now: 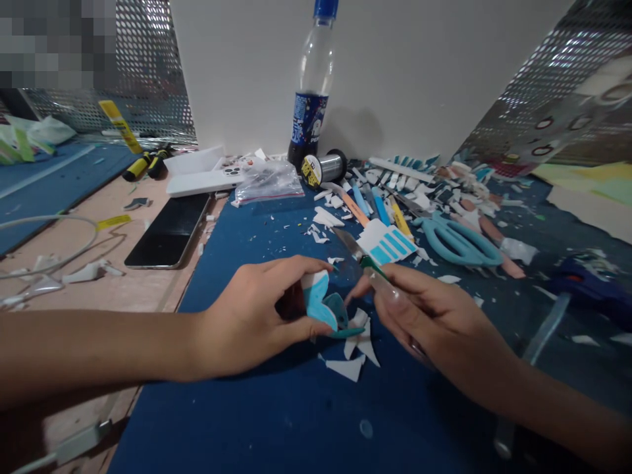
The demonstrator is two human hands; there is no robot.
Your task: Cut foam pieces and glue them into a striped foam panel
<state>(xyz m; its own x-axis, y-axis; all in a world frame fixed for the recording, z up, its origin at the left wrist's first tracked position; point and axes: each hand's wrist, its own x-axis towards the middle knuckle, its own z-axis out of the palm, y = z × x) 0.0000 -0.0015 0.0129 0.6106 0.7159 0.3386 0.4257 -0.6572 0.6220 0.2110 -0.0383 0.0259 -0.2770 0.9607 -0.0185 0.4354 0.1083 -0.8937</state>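
1. The left grip [261, 309] is closed around a small white, foam-like block with a bright-blue, scalloped face [319, 306], pinched between thumb and fingers. The blue face is turned toward the right grip [419, 316].
2. The right grip is wrapped around a slim green-handled knife [373, 266]. Its pointed steel blade [348, 243] reaches out beyond the fingers, angled away from the wearer and toward the left.
3. The blade stands apart from the block, so no cut is being made at this instant. Judging by the tool and the scraps, the step in hand looks like trimming the scalloped outline, perhaps during a pause to check the edge.
4. Just right of the left grip's thumb is a curved teal object [336, 308]; whether it touches the hidden fingers cannot be told. White, angular offcuts [351, 365] lie between the two grips and nearer the wearer, on the flat dark-blue mat [247, 421].
5. Another stroke would call for the left grip to present the edge with thumb and fingertips behind the cutting line, and for the right grip to turn the blade back toward the block, shaving lightly; such material may crumble or tear under force.
6. Beyond the right grip lie a white piece with bright-blue stripes [392, 243] and light-blue-handled scissors [459, 245], both touched by neither grip.
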